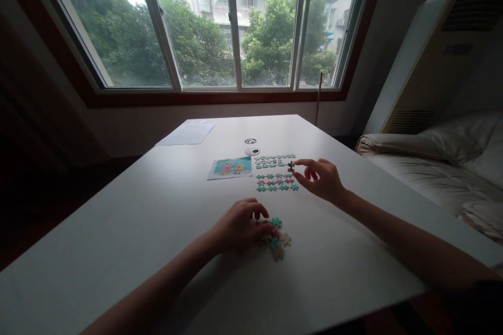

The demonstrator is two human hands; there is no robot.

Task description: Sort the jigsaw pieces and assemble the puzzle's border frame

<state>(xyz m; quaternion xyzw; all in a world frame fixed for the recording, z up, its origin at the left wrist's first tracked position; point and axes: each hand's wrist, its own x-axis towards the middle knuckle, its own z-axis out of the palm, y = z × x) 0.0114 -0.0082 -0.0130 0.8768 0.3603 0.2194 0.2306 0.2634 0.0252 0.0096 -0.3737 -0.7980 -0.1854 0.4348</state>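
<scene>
Between the thumb and index finger of my right hand is a dark, multicoloured jigsaw puzzle piece, pinched at the right end of the laid-out rows. My left hand rests at the left side of a loose pile of puzzle pieces, its fingers bent and apart from the thumb. Teal, pink and plain beige backs show in that pile. Several rows of puzzle pieces lie spaced out beyond it, mostly teal. Left of the rows is a picture card with cartoon figures on a blue-green ground.
The white table narrows toward the window. White paper lies at its far left corner. Two round table fittings sit beyond the card. A covered sofa stands at the right, before a tall air conditioner.
</scene>
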